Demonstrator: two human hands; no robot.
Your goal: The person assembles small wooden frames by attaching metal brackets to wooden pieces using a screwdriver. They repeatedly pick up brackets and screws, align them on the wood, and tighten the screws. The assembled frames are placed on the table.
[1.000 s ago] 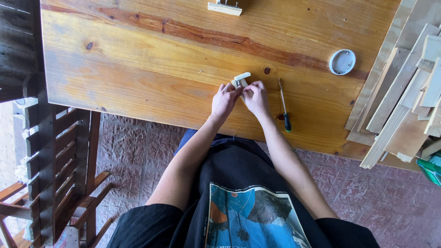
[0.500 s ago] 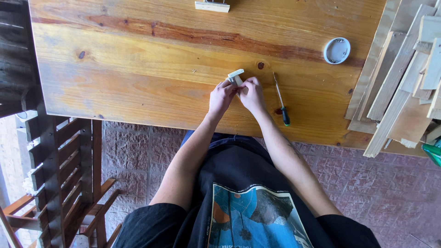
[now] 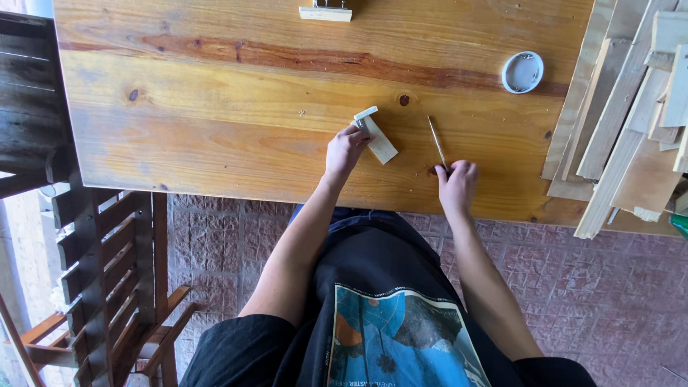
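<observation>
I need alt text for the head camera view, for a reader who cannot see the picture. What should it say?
Seen from above, a person at a wooden table holds a small pale wood piece with the left hand while the right hand grips the handle of a screwdriver lying on the table. A round white lid and stacked wood offcuts lie to the right.

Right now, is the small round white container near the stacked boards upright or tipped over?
Upright. The round white container sits flat on the wooden table, its circular opening facing straight up at the camera. Whether it holds anything cannot be told.
</observation>
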